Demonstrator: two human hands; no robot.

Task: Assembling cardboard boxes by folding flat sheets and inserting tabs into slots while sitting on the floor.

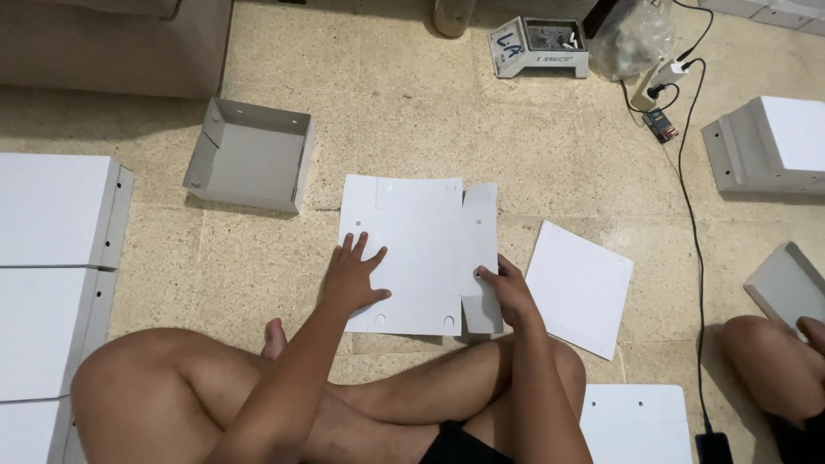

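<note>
The left hand (352,277) lies flat, fingers spread, pressing down on the lower left part of a white flat box blank (418,249) on the floor (430,112); it grips nothing. The right hand (509,290) rests on the blank's right side, fingers curled loosely against the narrow side flap (481,258), touching it rather than clasping it.

The blank is thin, smooth white board, roughly square, with a top flap, a right flap set off by fold lines, small round holes and two half-round notches along its near edge. It lies directly ahead of the person's crossed bare legs.

Just right of it lies one loose white sheet (580,288), plain and tilted. A second white panel with small holes (640,417) sits by the right knee. Up and left stands one folded grey open box (249,155), its walls upright. At far left is a row of white flat panels (51,258) with grey punched edges. At right stands a stack of grey and white pieces (773,142), with one grey piece (786,288) below it, near another person's knee (765,365). A black cable (692,223) runs across the speckled beige tiles.
</note>
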